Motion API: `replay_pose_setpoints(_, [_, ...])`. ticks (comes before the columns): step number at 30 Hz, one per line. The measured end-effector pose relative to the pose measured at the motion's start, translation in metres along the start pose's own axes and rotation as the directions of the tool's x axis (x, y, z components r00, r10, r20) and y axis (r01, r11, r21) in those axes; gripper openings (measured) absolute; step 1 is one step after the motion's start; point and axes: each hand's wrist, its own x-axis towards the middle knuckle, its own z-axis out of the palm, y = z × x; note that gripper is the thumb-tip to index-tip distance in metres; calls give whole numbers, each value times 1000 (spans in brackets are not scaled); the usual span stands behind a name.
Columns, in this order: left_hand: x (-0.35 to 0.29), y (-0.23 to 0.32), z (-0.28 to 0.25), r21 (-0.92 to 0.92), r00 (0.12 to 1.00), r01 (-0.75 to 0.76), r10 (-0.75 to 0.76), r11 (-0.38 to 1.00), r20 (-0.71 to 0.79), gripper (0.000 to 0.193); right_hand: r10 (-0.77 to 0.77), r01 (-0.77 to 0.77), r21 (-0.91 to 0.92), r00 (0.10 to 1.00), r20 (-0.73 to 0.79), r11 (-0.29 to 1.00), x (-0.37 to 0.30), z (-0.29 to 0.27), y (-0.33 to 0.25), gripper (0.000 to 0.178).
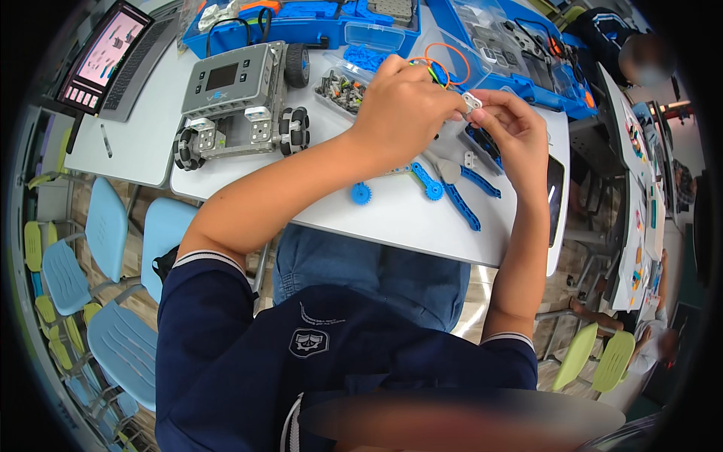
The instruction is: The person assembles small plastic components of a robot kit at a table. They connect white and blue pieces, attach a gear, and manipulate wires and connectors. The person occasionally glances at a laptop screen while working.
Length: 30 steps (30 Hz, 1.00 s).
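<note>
My left hand point(407, 102) and my right hand point(517, 132) meet above the far right part of the white table. Between their fingertips is a small white plastic connector piece with holes point(472, 103). The right thumb and fingers pinch it, and the left fingers close against its left side. Whether the left fingers also hold something small is hidden. Below the hands lie a pair of blue-handled pliers point(461, 194), a blue gear point(361, 193), a blue beam with a gear end point(428, 183) and another small white connector point(470, 159).
A grey wheeled robot point(226, 90) stands left of my hands. Behind them are a clear tray of small grey parts point(340, 92) and blue storage bins point(301, 22), point(520, 56). A laptop point(120, 64) sits far left; a dark tablet point(555, 196) lies at the right edge.
</note>
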Motion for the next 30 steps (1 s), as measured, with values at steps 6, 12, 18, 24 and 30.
replay_pose_setpoints(6, [6,2,-3,-192,994,83,-94,978,-51,4,11,-10,-28,1000,25,1000,-1,0,-4,24])
replay_pose_setpoints(12, [5,1,-4,-220,989,139,-146,966,-16,4,42,-45,47,998,51,998,-1,-3,-6,22])
replay_pose_setpoints(18, [6,0,-6,-117,994,85,-93,989,-64,10,65,-67,66,997,41,996,-3,1,-9,23])
replay_pose_setpoints(24, [11,0,-10,-221,986,91,-119,971,-115,5,34,-37,109,999,27,993,-4,1,-12,24])
replay_pose_setpoints(30, [16,2,-12,-411,970,225,-241,883,12,8,-266,266,-15,956,-127,964,0,5,-3,20])
